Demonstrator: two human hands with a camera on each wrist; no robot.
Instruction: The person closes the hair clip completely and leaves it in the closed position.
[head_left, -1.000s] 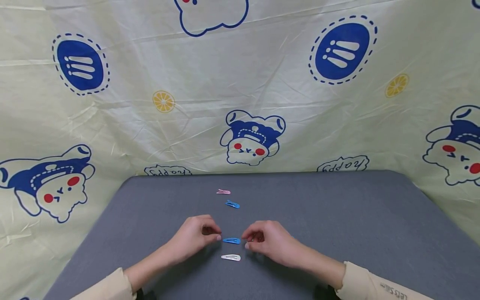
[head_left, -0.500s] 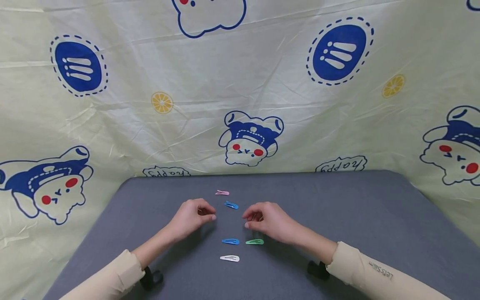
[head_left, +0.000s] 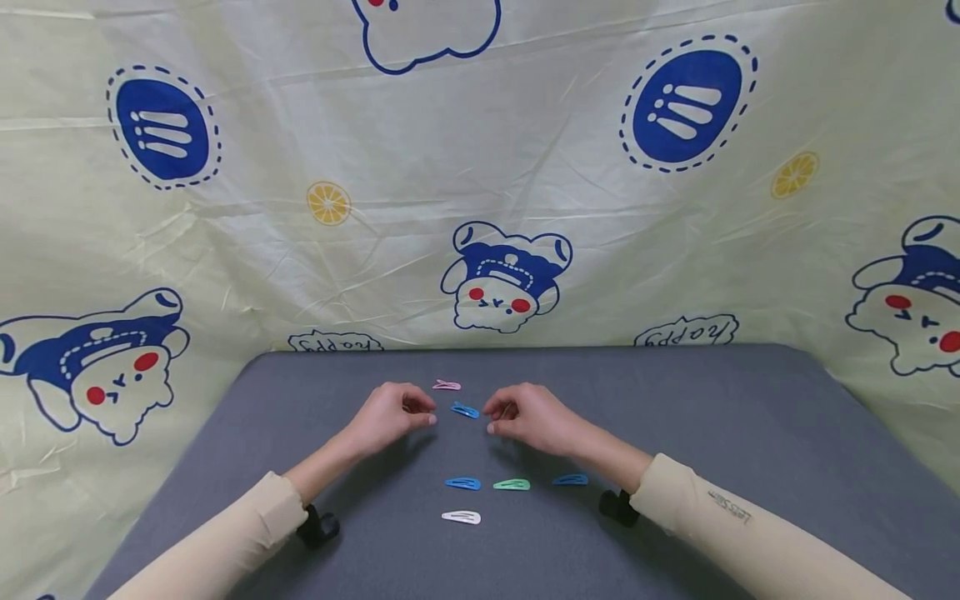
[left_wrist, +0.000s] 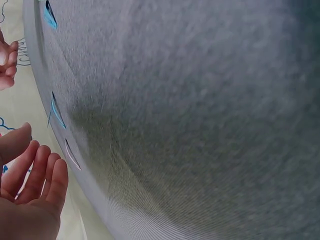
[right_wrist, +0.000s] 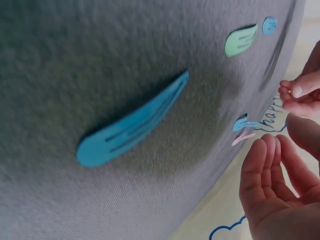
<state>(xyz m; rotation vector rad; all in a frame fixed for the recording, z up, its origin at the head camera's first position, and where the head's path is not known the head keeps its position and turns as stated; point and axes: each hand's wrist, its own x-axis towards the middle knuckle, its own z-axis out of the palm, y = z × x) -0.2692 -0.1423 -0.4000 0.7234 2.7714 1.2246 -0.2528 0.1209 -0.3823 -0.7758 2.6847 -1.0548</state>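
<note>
A blue snap hair clip [head_left: 465,410] with its prong sprung apart lies on the grey table, between my two hands. My left hand [head_left: 393,415] hovers just left of this clip, fingers loosely bent and holding nothing. On the other side, my right hand [head_left: 536,419] mirrors it, its fingertips close to the clip's right end. Just beyond lies a pink hair clip [head_left: 447,385], also sprung apart. Both wrist views show bare gaps between thumb and fingers of the left hand [left_wrist: 35,195] and the right hand [right_wrist: 280,190].
Nearer the front, a row holds a blue clip [head_left: 462,483], a green clip [head_left: 512,484] and another blue clip [head_left: 570,480], all snapped flat. A white clip [head_left: 461,517] lies in front of them. Behind the grey table [head_left: 675,400] hangs a printed curtain [head_left: 405,150].
Both hands have moved away from the front row, toward the far side, and now flank the sprung blue clip. The green clip and the right blue clip have come into view.
</note>
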